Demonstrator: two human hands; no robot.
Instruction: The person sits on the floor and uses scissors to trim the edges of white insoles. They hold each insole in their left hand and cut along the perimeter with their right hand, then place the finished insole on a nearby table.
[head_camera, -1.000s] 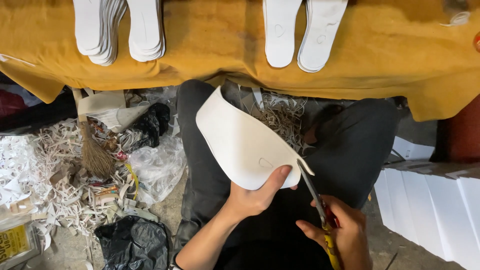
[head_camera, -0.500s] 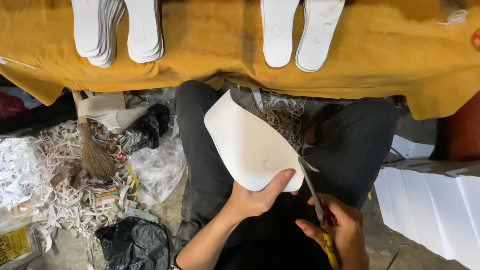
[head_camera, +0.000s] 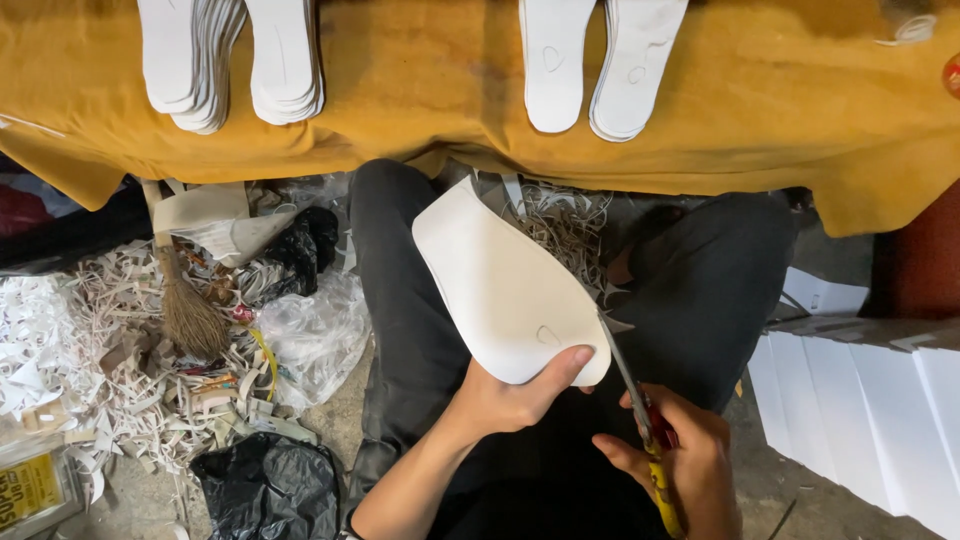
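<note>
**Insole held on edge against scissor blades, over the lap**

Far left, on the floor: a heap of white paper-like trimmings (head_camera: 70, 350), with a small straw brush (head_camera: 185, 310) lying across it, head down. Just right of these lay a clear plastic bag (head_camera: 320, 340) and, nearer the camera, a black bag (head_camera: 265, 490). The offcuts presumably collected there because they fell beside the seated person's knee.

Above, a mustard-yellow cloth covered the surface (head_camera: 420, 100). Two stacks of white insoles (head_camera: 230, 60) sat at its left part, and a separate pair (head_camera: 600, 60) lay toward the middle, toes pointing at the person; sorted by pile, as far as could be judged.

Centre: the left hand (head_camera: 500, 400) gripped the white insole (head_camera: 500, 285) at its near end, thumb laid over the face and fingers wrapped behind. The piece was held tilted above the dark trousers (head_camera: 420, 330), clear of the surface, with its right edge turned toward the blades so that edge could be reached.

Right of centre: the right hand (head_camera: 670, 460) was closed through the handles of the scissors (head_camera: 640, 400), which had yellow and red grips. The blades touched the insole's lower right edge; whether they were parted or closed at the tip could not be made out. A thin sliver stood off the edge there.

Far right: white boxes (head_camera: 880, 400) stood stacked on the floor.
</note>
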